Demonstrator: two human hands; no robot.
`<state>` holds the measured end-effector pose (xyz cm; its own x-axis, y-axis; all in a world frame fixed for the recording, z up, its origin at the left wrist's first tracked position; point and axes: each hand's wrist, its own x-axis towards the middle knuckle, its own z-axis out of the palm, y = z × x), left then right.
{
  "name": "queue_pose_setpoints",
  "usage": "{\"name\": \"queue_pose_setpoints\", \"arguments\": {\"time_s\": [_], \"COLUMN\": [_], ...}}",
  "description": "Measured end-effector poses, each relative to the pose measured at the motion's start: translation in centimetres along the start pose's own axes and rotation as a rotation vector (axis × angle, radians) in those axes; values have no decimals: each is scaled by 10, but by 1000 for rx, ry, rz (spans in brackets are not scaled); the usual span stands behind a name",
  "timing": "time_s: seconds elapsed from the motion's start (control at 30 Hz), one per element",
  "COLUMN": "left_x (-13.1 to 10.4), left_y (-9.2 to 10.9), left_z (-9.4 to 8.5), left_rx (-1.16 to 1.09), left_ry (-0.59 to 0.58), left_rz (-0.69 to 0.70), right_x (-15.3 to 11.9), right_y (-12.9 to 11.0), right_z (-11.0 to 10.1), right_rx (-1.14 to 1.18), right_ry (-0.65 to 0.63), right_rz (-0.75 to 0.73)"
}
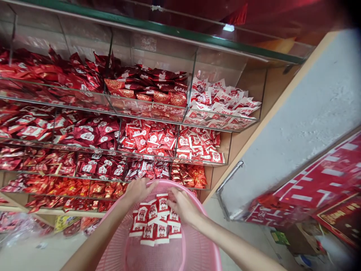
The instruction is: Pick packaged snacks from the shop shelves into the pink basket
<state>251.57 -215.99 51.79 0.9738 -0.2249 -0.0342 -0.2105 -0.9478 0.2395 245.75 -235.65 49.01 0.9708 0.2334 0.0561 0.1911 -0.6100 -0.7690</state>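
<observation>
Below me is a round pink plastic basket (216,248) with a mesh inside. A small heap of red-and-white wrapped candy packets (153,211) lies in its far half. My left hand (138,191) is over the basket's far left rim, its thumb and fingers apart and no packet showing in it. To the right of the heap, my right hand (183,205) reaches inside the basket. Its fingers are bent but apart, the tips beside the topmost packets; whether they touch them I cannot tell. Both forearms cross over the basket's near part.
Ahead stands a tiered wooden shelf (248,141) with glass dividers, its compartments filled with red, maroon and white packets (222,98). Plastic-bagged goods (67,224) lie on the floor at left. On the right are a grey wall (310,101) and red boxes (324,177).
</observation>
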Motion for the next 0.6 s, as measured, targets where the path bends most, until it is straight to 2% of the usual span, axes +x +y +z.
{"name": "queue_pose_setpoints", "arguments": {"time_s": [0.13, 0.3, 0.47, 0.6], "left_x": [2, 5, 8, 7], "left_y": [0, 1, 2, 2], "left_z": [-2, -4, -5, -6], "left_rx": [7, 10, 14, -2], "left_ry": [-9, -21, -42, -16], "left_rz": [-14, 3, 22, 20], "right_x": [-2, 4, 25, 41], "right_y": [-18, -37, -42, -42], "right_z": [-20, -62, -115, -136], "right_rx": [-164, -129, -127, -202], "right_ry": [67, 205, 418, 519], "right_rz": [-49, -176, -257, -314]}}
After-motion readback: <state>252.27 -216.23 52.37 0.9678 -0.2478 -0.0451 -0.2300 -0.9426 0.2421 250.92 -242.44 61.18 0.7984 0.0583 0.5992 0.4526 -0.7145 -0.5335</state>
